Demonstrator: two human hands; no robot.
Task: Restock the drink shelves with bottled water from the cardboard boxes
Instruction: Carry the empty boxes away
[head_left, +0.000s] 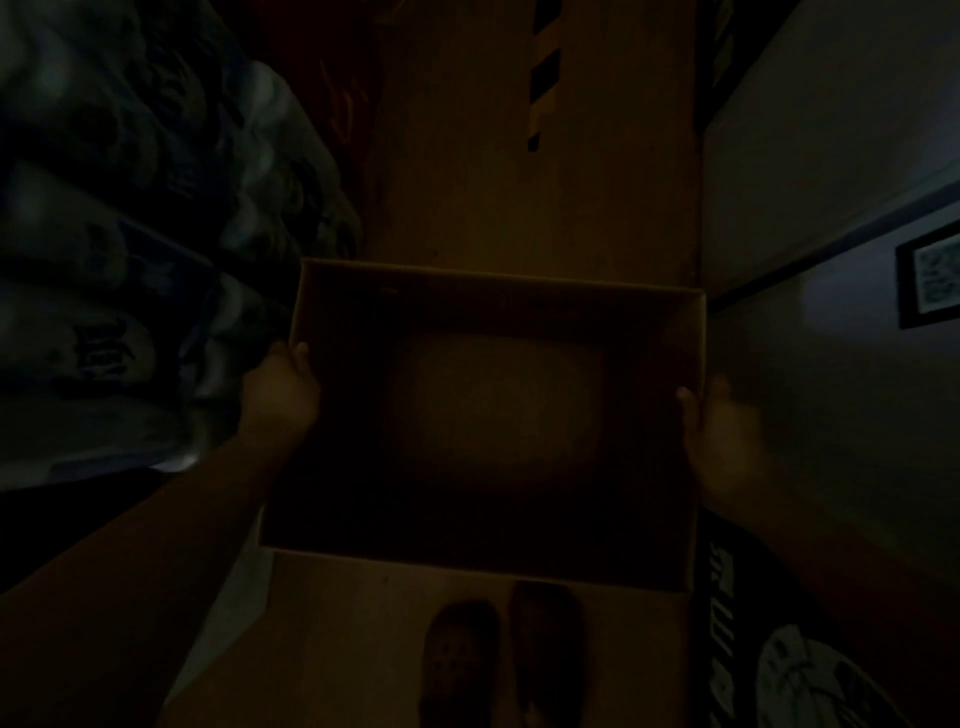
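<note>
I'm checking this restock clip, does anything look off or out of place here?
The cardboard box held between the left hand and right hand looks empty: only its bare bottom shows, no bottles. The picture is very dark, so finer damage cannot be judged. Wrapped bottle packs sit stacked at the left.

Dim stockroom: wrapped bottle packs (130, 234)

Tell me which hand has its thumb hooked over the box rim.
The left hand: its thumb lies over the cardboard box rim. The right hand presses flat outside.
</note>
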